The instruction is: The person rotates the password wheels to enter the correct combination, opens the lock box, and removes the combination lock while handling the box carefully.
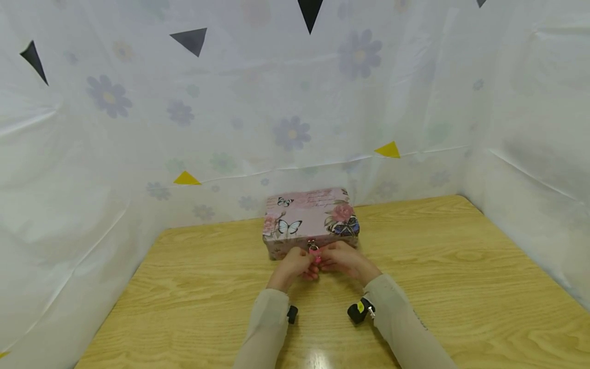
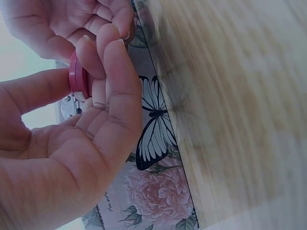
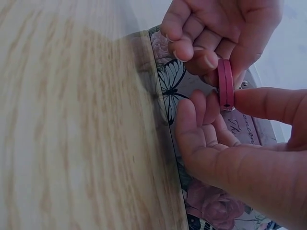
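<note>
A pink padlock (image 1: 316, 254) with a metal shackle hangs at the front clasp (image 1: 311, 242) of a pink box (image 1: 309, 210) printed with butterflies and roses. The box's lid is down. My left hand (image 1: 296, 262) pinches one side of the padlock between thumb and fingers. From the other side, my right hand (image 1: 343, 260) pinches it as well, its thumb against the padlock's edge in the right wrist view. Fingertips of the two hands nearly meet around the padlock (image 3: 224, 84). The padlock's face is mostly hidden by fingers.
The box stands near the back edge of a wooden table (image 1: 207, 287). Behind and beside the table hang pale flower-printed sheets (image 1: 258, 92) with black and yellow triangles. A black wrist device (image 1: 358, 311) is strapped at the right sleeve.
</note>
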{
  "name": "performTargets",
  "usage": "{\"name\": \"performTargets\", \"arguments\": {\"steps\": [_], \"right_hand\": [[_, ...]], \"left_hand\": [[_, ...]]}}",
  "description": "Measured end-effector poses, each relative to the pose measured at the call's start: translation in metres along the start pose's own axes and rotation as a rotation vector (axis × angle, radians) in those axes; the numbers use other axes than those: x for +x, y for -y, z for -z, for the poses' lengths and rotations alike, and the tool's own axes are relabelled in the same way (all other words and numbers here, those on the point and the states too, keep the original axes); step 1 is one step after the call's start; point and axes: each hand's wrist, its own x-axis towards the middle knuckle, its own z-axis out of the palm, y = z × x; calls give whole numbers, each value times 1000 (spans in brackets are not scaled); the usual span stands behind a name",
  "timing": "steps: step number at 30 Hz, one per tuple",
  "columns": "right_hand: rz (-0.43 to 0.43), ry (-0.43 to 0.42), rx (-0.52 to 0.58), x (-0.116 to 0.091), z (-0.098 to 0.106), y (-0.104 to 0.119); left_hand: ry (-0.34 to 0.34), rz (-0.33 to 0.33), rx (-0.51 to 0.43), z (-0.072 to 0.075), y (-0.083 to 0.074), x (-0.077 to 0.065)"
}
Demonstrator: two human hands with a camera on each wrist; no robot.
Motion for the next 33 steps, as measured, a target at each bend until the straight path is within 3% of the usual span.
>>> {"name": "performTargets", "arguments": {"steps": [12,18,24,30,33], "right_hand": [[1,15,3,-1,0,0],[-15,-44,2,0,-2,0],[22,-62,5,1,-1,-1],[39,-72,1,2,-1,-2],[38,-72,4,2,-1,-3]], "left_hand": [[6,9,-6,1,5,5],[3,15,0,0,6,7],[0,8,1,0,5,7],[-44,4,-30,1,5,6],[-87,-16,10,1,4,4]]}}
